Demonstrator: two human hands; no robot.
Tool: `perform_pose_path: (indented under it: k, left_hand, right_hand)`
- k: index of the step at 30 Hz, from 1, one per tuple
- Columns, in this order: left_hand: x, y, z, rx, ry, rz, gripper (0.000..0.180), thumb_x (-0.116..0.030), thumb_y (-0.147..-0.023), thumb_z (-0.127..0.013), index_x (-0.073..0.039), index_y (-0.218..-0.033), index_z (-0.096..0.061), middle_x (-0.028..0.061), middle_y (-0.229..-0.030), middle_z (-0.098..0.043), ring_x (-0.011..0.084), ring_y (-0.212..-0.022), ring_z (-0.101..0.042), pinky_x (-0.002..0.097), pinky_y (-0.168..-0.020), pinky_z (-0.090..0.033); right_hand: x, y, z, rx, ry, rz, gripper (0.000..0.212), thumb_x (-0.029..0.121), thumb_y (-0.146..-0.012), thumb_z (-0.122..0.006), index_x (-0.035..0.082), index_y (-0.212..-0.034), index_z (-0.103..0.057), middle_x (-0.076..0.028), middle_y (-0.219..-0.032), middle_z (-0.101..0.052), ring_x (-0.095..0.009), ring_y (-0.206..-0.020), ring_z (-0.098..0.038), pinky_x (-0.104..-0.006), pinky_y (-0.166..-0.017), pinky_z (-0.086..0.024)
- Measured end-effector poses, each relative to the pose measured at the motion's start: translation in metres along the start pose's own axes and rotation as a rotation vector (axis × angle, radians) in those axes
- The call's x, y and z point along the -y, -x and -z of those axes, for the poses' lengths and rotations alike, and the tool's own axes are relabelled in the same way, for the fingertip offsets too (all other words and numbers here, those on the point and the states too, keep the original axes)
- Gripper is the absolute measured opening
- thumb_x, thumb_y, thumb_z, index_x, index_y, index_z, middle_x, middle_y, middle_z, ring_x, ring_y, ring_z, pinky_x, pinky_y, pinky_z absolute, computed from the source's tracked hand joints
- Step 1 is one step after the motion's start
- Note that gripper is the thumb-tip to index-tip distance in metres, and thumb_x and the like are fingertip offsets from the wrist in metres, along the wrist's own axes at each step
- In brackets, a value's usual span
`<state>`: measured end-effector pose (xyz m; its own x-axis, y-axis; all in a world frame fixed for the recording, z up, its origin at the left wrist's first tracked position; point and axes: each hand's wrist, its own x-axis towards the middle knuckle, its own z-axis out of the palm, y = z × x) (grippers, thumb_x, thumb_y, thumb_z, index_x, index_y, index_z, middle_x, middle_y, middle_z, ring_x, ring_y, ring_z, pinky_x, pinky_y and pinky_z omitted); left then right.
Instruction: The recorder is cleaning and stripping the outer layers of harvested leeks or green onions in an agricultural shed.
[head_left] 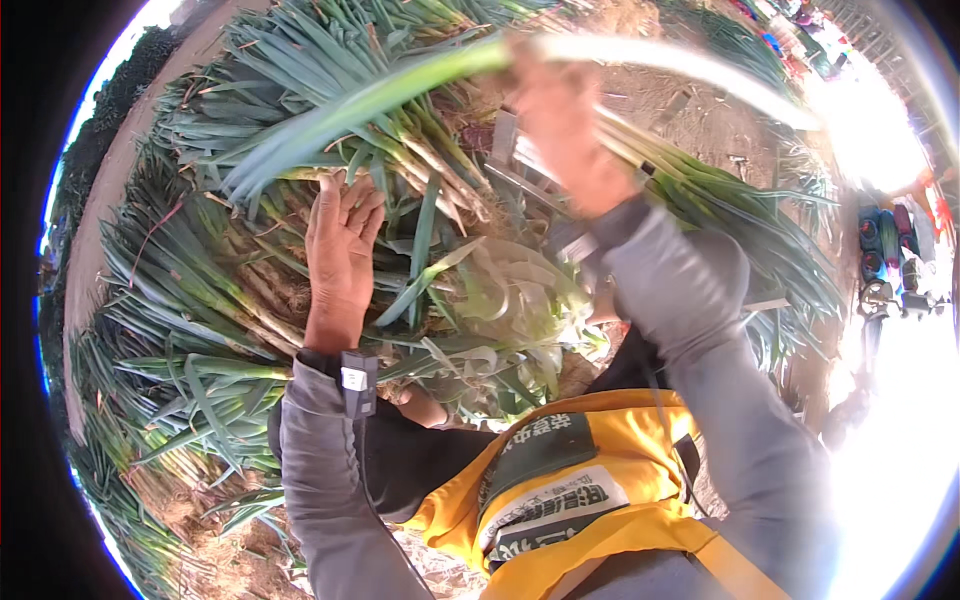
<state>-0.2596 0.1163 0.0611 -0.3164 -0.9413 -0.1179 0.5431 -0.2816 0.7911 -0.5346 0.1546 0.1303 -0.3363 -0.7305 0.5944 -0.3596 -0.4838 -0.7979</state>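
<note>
Head view: a long green onion [455,68] is held up in front of the person, across the upper part of the view and above the heaped plants. Its shank is smooth and bright white, turning pale yellow-green near the grip and then deepening to blue-green where the leaves spread. Motion blurs its edges, most of all toward the leaf tips.

Its long axis runs from side to side in a shallow arch. The white end points right and slightly down; the leafy end points left, slanting lower toward the person.

The right hand [570,140], blurred, is closed around the stalk near mid-length. The left hand [345,225] is raised just below the leaves, fingers extended and clasping nothing; whether its fingertips touch a leaf cannot be told.

Piled green onions [190,260] lie to the left, a bundle [720,190] to the right, and loose stripped leaves [510,290] between the forearms.
</note>
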Motion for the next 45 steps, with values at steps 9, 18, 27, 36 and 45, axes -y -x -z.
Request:
perform_pose_path:
  k: [9, 18, 27, 36, 45]
  left_hand:
    - [0.009, -0.008, 0.000, 0.029, -0.129, 0.263, 0.030, -0.026, -0.098, -0.070, -0.006, -0.120, -0.067, 0.0055, -0.105, -0.072, 0.0150, -0.093, -0.068, 0.0302, -0.087, -0.055]
    - [0.016, -0.002, -0.021, 0.014, -0.181, 0.306, 0.031, -0.027, -0.100, -0.067, -0.005, -0.122, -0.065, 0.0046, -0.106, -0.070, 0.0142, -0.094, -0.067, 0.0284, -0.085, -0.055]
    - [0.033, -0.005, -0.016, -0.030, -0.299, 0.432, 0.031, -0.027, -0.100, -0.066, -0.005, -0.122, -0.065, 0.0023, -0.103, -0.070, 0.0115, -0.091, -0.066, 0.0274, -0.085, -0.053]
    - [0.042, -0.010, -0.019, -0.025, -0.367, 0.510, 0.033, -0.026, -0.102, -0.063, -0.005, -0.128, -0.062, 0.0013, -0.102, -0.068, 0.0104, -0.091, -0.064, 0.0254, -0.081, -0.053]
    - [0.027, 0.011, -0.015, -0.086, -0.393, 0.529, 0.034, -0.024, -0.102, -0.062, -0.003, -0.128, -0.062, 0.0042, -0.106, -0.067, 0.0143, -0.091, -0.065, 0.0306, -0.087, -0.051]
  right_hand:
    - [0.103, -0.124, 0.273, 0.033, 1.705, 0.344, 0.031, 0.024, -0.091, -0.072, -0.005, -0.102, -0.068, -0.020, -0.081, -0.069, -0.021, -0.073, -0.069, -0.0367, -0.062, -0.051]
    - [-0.127, 0.079, 0.353, 0.813, 1.150, 0.258, 0.027, 0.029, -0.091, -0.066, 0.003, -0.097, -0.060, -0.021, -0.101, -0.062, -0.041, -0.091, -0.062, -0.0499, -0.080, -0.049]
    - [-0.135, 0.071, 0.315, 1.022, 1.284, -0.321, 0.031, 0.029, -0.088, -0.067, 0.000, -0.096, -0.061, -0.021, -0.099, -0.063, -0.042, -0.094, -0.062, -0.0505, -0.081, -0.048]
    - [-0.160, 0.078, 0.289, 0.817, 0.995, -0.371, 0.031, 0.021, -0.082, -0.065, 0.004, -0.108, -0.065, -0.021, -0.096, -0.065, -0.040, -0.092, -0.064, -0.0488, -0.080, -0.049]
    - [-0.204, 0.111, 0.266, 0.716, 0.712, -0.888, 0.025, 0.012, -0.086, -0.062, 0.005, -0.109, -0.067, -0.016, -0.107, -0.067, -0.035, -0.087, -0.067, -0.0448, -0.074, -0.054]
